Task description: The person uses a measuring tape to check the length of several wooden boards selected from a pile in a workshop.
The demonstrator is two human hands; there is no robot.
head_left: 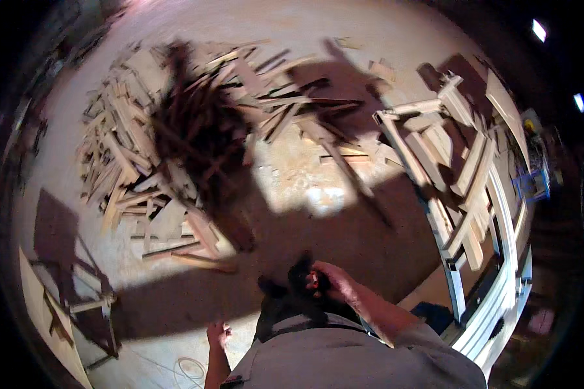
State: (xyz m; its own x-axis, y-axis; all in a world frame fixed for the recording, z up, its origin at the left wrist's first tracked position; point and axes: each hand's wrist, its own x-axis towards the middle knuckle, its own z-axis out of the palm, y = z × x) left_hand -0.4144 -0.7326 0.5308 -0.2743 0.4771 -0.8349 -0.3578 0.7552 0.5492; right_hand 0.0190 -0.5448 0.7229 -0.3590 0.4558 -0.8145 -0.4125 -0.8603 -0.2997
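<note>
Two big masses of wood fill the view: a sprawling heap of offcut slats (143, 155) across the upper left and centre of the frame, lying on the pale dusty floor (292, 175), and a metal-framed rack (480, 214) stacked with longer boards curving down the right side. Smaller than these, a low frame or trestle (84, 298) stands in shadow at the lower left, and a thin pale cord (188, 369) loops on the floor near the bottom edge. Smaller again is the right hand (334, 280), raised in front of the grey-shirted body at lower centre and closed around a small dark object (303, 277) with a spot of red at the fingers; what it is cannot be told. The left hand (218, 334) hangs lower, at the bottom edge, fingers loosely curled and holding nothing visible. The dark object sits to the picture-left of the right hand, its length hard to judge; the heap lies well apart, up and left, nearer the left hand's side. As for labels, only a blue boxy shape (532, 185) and a yellowish patch (531, 123) show at the right rim, too blurred to read.
</note>
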